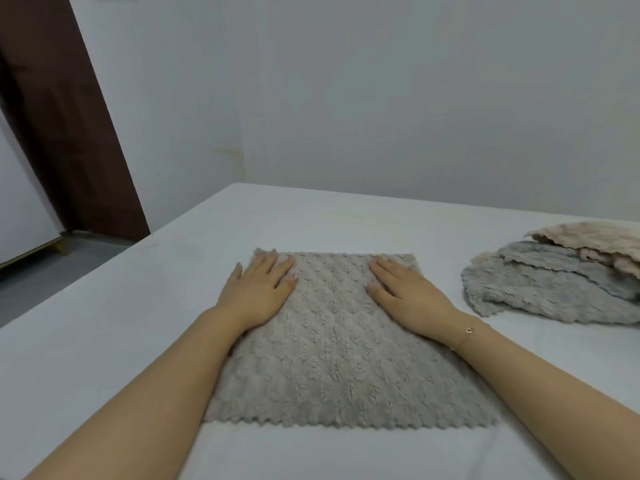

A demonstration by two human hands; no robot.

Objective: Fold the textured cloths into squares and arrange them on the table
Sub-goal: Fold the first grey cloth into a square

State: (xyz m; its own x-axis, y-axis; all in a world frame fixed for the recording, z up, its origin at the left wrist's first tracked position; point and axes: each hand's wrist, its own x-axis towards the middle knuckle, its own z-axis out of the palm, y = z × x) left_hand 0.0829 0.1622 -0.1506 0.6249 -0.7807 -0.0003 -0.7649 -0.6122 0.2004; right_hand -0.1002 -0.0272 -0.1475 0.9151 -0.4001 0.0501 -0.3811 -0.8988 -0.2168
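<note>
While we press both hands flat on it, the grey cloth (pixel 346 341) lies spread open in the centre of the frame on the white worktop (pixel 104 341), its scalloped near edge toward the bottom of the picture. Our left hand (pixel 259 289) rests palm down on the cloth's upper left part, fingers stretched out and together, gripping nothing; its fingertips reach the far left corner. Our right hand (pixel 405 292) lies the same way on the upper right part, fingers extended, holding nothing, with a thin bracelet (pixel 469 330) at the wrist. At the right edge of the frame, well apart from the spread cloth, we see a loose pile of cloths (pixel 554 278): blue-grey ones below, beige ones on top. Behind the worktop stands a plain pale wall (pixel 381 98), and a dark brown panel (pixel 62 116) fills the upper left.
</note>
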